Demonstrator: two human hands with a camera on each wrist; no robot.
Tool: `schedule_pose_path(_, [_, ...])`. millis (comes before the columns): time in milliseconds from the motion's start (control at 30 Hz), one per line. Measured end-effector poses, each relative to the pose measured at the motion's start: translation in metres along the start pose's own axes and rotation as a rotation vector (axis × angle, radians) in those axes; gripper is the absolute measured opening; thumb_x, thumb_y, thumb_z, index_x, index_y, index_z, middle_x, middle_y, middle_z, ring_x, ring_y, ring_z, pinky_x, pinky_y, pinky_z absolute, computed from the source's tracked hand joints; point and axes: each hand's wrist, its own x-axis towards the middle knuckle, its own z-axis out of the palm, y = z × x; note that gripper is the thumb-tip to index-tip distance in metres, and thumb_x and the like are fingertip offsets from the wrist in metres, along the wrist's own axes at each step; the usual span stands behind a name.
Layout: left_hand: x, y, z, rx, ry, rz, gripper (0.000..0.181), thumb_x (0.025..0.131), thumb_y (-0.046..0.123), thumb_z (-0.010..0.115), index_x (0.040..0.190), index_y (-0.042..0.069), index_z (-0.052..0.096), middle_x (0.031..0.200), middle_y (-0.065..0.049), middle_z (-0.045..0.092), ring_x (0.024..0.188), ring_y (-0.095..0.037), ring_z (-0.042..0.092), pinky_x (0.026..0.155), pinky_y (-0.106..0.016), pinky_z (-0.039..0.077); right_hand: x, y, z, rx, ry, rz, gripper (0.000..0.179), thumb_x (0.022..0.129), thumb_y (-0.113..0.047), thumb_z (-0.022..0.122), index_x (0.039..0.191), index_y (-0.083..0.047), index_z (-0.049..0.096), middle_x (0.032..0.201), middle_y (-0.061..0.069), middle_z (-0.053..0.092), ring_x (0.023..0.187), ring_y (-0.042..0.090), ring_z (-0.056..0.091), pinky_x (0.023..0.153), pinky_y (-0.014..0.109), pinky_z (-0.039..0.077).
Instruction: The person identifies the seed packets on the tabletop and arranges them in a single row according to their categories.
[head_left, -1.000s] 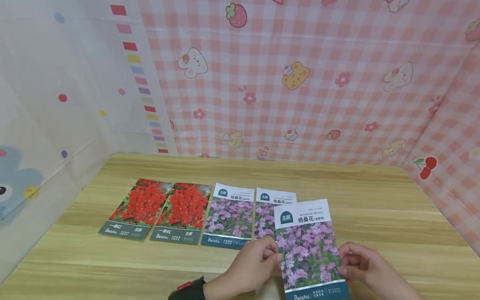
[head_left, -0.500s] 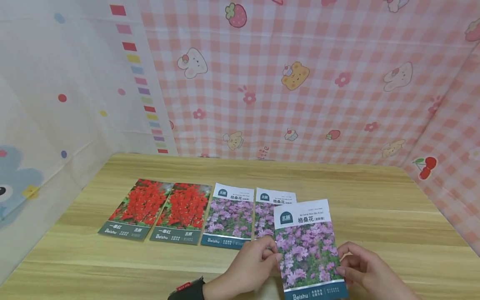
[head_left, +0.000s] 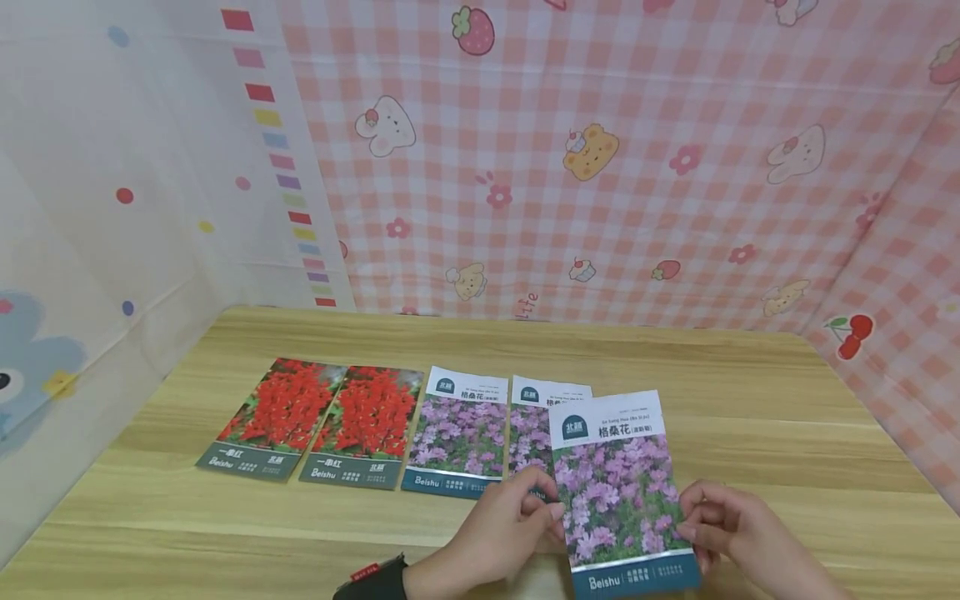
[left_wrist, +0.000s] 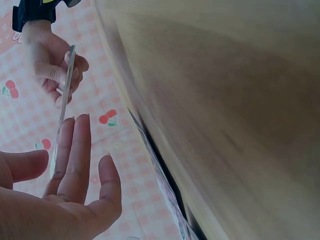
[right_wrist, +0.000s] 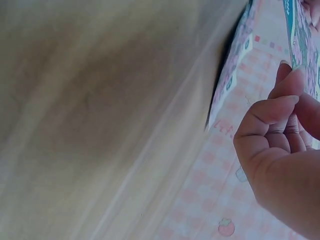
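Observation:
Between my hands is a pink-flower seed packet (head_left: pixel 615 492), held above the table with its printed front toward the head camera. My left hand (head_left: pixel 510 525) pinches its left edge between thumb and fingers. On the opposite edge, my right hand (head_left: pixel 738 533) pinches it low down. Edge-on in the left wrist view, the packet (left_wrist: pixel 67 82) looks thin and flat. Behind it lies a matching pink packet (head_left: pixel 528 425), partly covered. To the left lie another pink-flower packet (head_left: pixel 461 429) and two red-flower packets, one nearer (head_left: pixel 367 417) and one farthest left (head_left: pixel 281 408).
The packets lie in a row on a wood-grain table (head_left: pixel 712 358). A pink checked cloth (head_left: pixel 637 208) hangs behind the table, and a white patterned cloth (head_left: pixel 172 208) hangs along its left side. A dark band (head_left: pixel 375 579) is around the left wrist.
The held packet has risen slightly and tilted a little, so more of its bottom band shows. Both hands keep their hold. The packets on the table have not moved.

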Motion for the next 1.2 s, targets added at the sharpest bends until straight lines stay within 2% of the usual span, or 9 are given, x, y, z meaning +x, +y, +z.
schedule_pose_path(167, [0.001,-0.002,0.0,-0.036,-0.025,-0.027,0.006,0.091,0.012,0.056,0.096,0.009,0.056,0.073,-0.003,0.067,0.069,-0.013,0.064,0.057,-0.019,0.043,0.0,-0.005,-0.013,0.021,0.043,0.106,0.016,0.093,-0.007,0.051,0.099,0.007,0.047,0.07,0.004,0.055,0.059,0.02,0.054,0.058,0.033,0.05])
schedule_pose_path(367, [0.001,-0.003,0.0,-0.009,-0.098,-0.031,0.013,0.091,0.016,0.057,0.101,0.008,0.057,0.079,0.001,0.066,0.072,-0.01,0.061,0.064,-0.021,0.045,0.002,-0.006,-0.03,0.004,0.1,0.103,0.011,0.093,-0.006,0.05,0.101,0.002,0.051,0.071,0.001,0.055,0.06,0.017,0.054,0.058,0.033,0.049])
schedule_pose_path(467, [0.002,-0.002,-0.001,0.018,-0.118,-0.015,0.015,0.09,0.018,0.058,0.102,0.009,0.058,0.08,0.003,0.064,0.07,-0.006,0.058,0.064,-0.021,0.044,0.003,-0.004,-0.038,0.042,0.12,0.11,0.008,0.094,-0.005,0.049,0.1,-0.003,0.053,0.072,-0.001,0.056,0.06,0.016,0.054,0.057,0.031,0.048])
schedule_pose_path(633, [0.001,0.001,0.001,0.126,-0.116,0.023,0.016,0.089,0.019,0.059,0.103,0.011,0.059,0.085,0.005,0.065,0.075,-0.004,0.057,0.068,-0.022,0.045,0.007,0.002,-0.049,0.1,0.157,0.119,0.007,0.094,-0.002,0.046,0.098,-0.001,0.052,0.074,-0.001,0.056,0.061,0.013,0.053,0.057,0.028,0.047])
schedule_pose_path(767, [0.002,0.004,0.003,0.237,-0.133,0.041,0.02,0.09,0.021,0.058,0.108,0.012,0.057,0.09,0.009,0.065,0.088,-0.006,0.058,0.077,-0.026,0.046,0.01,0.006,-0.054,0.086,0.223,0.181,0.007,0.094,-0.003,0.047,0.097,0.001,0.053,0.077,0.001,0.055,0.062,0.012,0.053,0.057,0.027,0.048])
schedule_pose_path(900, [0.004,0.005,0.005,0.305,-0.186,0.052,0.026,0.092,0.024,0.056,0.115,0.012,0.055,0.097,0.009,0.063,0.095,-0.007,0.057,0.076,-0.024,0.047,0.013,0.01,-0.057,0.083,0.247,0.221,0.008,0.093,0.0,0.047,0.096,0.003,0.053,0.079,0.003,0.055,0.062,0.013,0.053,0.056,0.026,0.048])
schedule_pose_path(1067, [0.006,0.005,0.008,0.341,-0.26,0.068,0.031,0.092,0.025,0.055,0.12,0.012,0.053,0.106,0.005,0.061,0.102,-0.008,0.055,0.077,-0.022,0.046,0.015,0.013,-0.059,0.065,0.293,0.305,0.01,0.092,0.001,0.046,0.097,0.007,0.053,0.078,0.003,0.056,0.062,0.013,0.052,0.055,0.025,0.047])
schedule_pose_path(1133, [0.008,0.005,0.009,0.406,-0.284,0.089,0.034,0.092,0.027,0.056,0.123,0.013,0.052,0.108,0.006,0.06,0.103,-0.008,0.055,0.078,-0.022,0.046,0.016,0.014,-0.059,0.037,0.311,0.354,0.013,0.093,0.0,0.045,0.099,0.009,0.053,0.077,0.003,0.055,0.062,0.013,0.052,0.055,0.026,0.047])
schedule_pose_path(1200, [0.008,0.004,0.011,0.513,-0.303,0.141,0.037,0.091,0.028,0.056,0.125,0.013,0.051,0.112,0.005,0.059,0.106,-0.008,0.053,0.083,-0.024,0.044,0.016,0.015,-0.059,0.007,0.325,0.389,0.016,0.093,0.0,0.045,0.102,0.012,0.052,0.076,0.003,0.055,0.062,0.013,0.052,0.055,0.026,0.047])
